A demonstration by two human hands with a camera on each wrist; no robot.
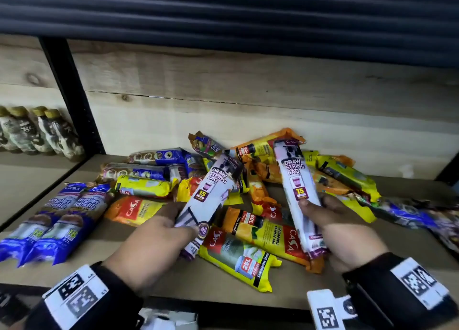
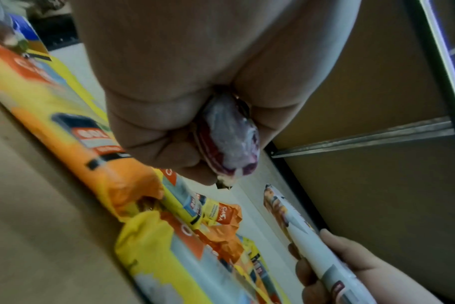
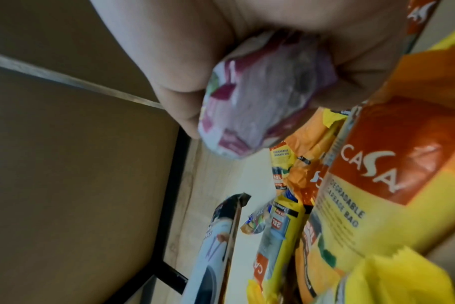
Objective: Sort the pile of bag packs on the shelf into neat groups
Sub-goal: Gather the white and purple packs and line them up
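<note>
A loose pile of yellow, orange and blue bag packs (image 1: 250, 180) covers the middle of the wooden shelf (image 1: 111, 240). My left hand (image 1: 159, 237) grips the lower end of a white and purple draw string bag pack (image 1: 211, 193), tilted up to the right above the pile. My right hand (image 1: 345, 227) grips a second, identical draw string pack (image 1: 298, 188), held nearly upright. The left wrist view shows the purple end (image 2: 229, 139) of the left pack inside my curled fingers, and the right wrist view shows the right pack's end (image 3: 268, 96) the same way.
Two blue singlet handle packs (image 1: 57, 220) lie side by side at the shelf's left front. More blue packs (image 1: 422, 217) lie blurred at the right. Several bottles (image 1: 37, 133) stand on the neighbouring shelf past a black upright post (image 1: 72, 93). A wood back wall (image 1: 248, 106) closes the shelf.
</note>
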